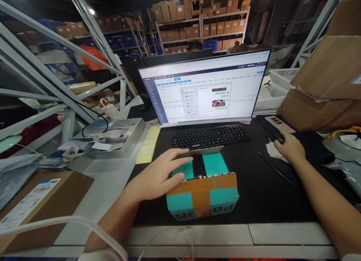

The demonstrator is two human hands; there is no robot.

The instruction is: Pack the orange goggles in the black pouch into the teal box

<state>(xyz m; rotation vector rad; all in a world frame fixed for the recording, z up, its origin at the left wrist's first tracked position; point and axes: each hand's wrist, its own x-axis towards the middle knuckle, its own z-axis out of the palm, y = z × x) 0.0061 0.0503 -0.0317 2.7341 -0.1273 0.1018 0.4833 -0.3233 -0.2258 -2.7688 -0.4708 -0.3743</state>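
A teal box point(207, 189) sealed with brown tape sits on the black desk mat point(262, 193) in front of the keyboard point(210, 136). My left hand point(160, 174) lies flat on the box's top left corner, fingers stretched out. My right hand point(289, 146) is curled over a dark computer mouse point(278, 138) to the right of the keyboard. The monitor point(204, 88) behind the keyboard shows a web page with a pop-up window.
A metal tray point(124, 141) of papers and a yellow sheet point(149, 144) lie to the left. A labelled cardboard box point(39, 204) sits at near left. Large cardboard boxes point(327, 77) stack at right, a grey tape dispenser point(342, 148) beside them. A thin black stick point(275, 169) lies on the mat.
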